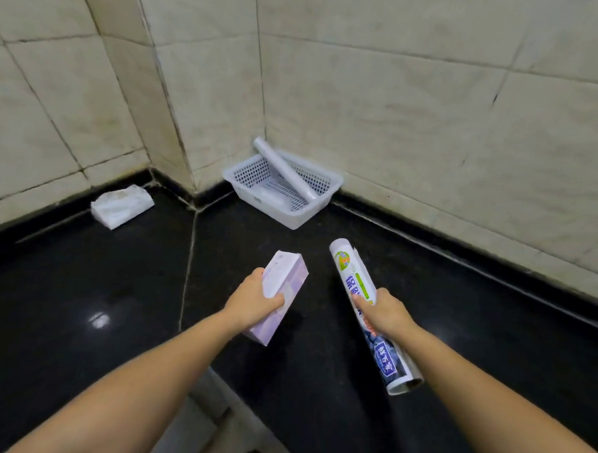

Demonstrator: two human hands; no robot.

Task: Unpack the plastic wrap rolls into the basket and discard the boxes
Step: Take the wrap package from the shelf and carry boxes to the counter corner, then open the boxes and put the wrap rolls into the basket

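Far to the left of the left-hand fingers, against the wall: a white packet (pixel 122 206), possibly tissues; contents unclear. Well apart from both hands, no obstruction.

Left hand (pixel 253 301): fingers wrapped around a pale lilac box (pixel 281 294), thumb on the near face. Box held above the black counter (pixel 82 302), long axis pointed away from the body and slightly right. Presumably emptied and ready for discard; open end not visible.

Ahead of both sets of fingers, in the wall corner: the white basket (pixel 292 219), with one white roll (pixel 283 169) already inside, leaned diagonally, upper end over the far rim.

Right hand (pixel 384 314): fingers closed around a printed roll (pixel 360 290) near mid-length. Long axis pointed away from the body and slightly left, far tip nearest the basket. Right hand judged the nearer one for the deposit.

Basket lay forward and slightly left of the right-hand fingers. Path between: bare counter only. Sole complication: the leaned roll across the basket opening; clearer entry along the near side. No bin in view for the box.
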